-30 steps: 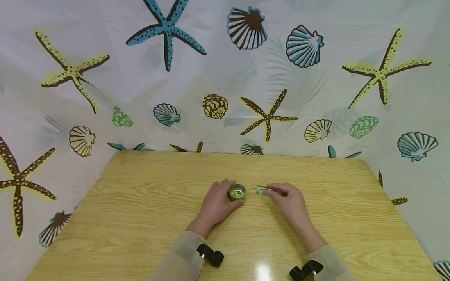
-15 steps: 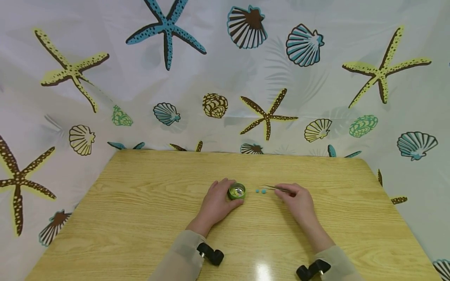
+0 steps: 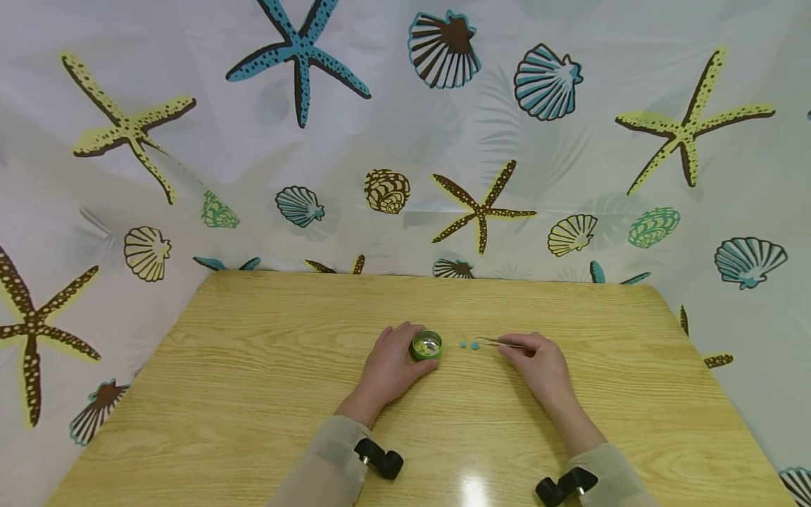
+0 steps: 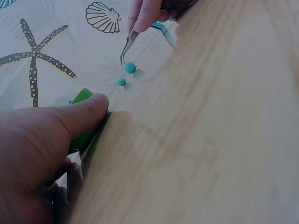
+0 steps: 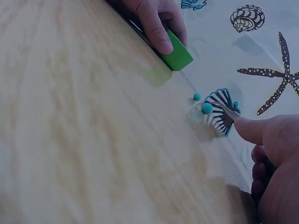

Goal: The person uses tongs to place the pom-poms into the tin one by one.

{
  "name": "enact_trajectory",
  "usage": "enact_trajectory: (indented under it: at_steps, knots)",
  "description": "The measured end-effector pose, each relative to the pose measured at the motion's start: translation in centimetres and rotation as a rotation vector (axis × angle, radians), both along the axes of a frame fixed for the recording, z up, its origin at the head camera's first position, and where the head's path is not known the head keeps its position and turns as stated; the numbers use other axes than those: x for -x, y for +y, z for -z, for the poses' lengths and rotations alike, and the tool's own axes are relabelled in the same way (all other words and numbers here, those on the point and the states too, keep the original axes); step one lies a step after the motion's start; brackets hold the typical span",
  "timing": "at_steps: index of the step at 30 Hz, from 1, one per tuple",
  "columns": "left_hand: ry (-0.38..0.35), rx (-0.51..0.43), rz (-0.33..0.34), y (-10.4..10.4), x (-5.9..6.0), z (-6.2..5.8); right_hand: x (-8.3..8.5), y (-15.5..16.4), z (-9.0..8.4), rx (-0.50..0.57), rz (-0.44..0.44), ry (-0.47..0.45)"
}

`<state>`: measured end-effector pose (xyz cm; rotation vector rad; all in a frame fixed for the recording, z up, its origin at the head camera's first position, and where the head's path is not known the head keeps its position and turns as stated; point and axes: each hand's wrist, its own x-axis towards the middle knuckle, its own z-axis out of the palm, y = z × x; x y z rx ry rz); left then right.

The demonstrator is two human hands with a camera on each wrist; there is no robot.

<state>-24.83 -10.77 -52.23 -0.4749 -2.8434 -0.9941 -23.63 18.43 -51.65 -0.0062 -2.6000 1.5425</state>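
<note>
Near the middle of the table, my left hand [image 3: 388, 366] grips a small round green container [image 3: 426, 358] with a shiny metallic inside and some yellow bits in it. To its right lie two turquoise balls, a smaller one [image 3: 463, 345] nearer the container and a larger one [image 3: 475, 346]. My right hand [image 3: 535, 362] pinches thin metal tweezers [image 4: 126, 48] that point left. In the right wrist view, their tips are right at the larger ball [image 5: 207, 108]. The container's green wall [image 5: 179, 55] shows under the left thumb there.
The wood-grain table [image 3: 285, 394] reaches back to a pale curtain [image 3: 355, 134] printed with starfish and shells. Black camera mounts [image 3: 380, 459] sit on both sleeves.
My right hand has drawn back to the right with the tweezers, then lowered their tips to the larger turquoise ball. The left hand and the green container have stayed in place.
</note>
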Motion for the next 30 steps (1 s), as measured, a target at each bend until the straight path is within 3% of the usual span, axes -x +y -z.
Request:
enact_trajectory:
  at_steps: [30]
  knots:
    - [-0.001, -0.004, -0.002, 0.02, -0.12, -0.03, 0.18, 0.00, 0.08, -0.086, -0.004, 0.000]
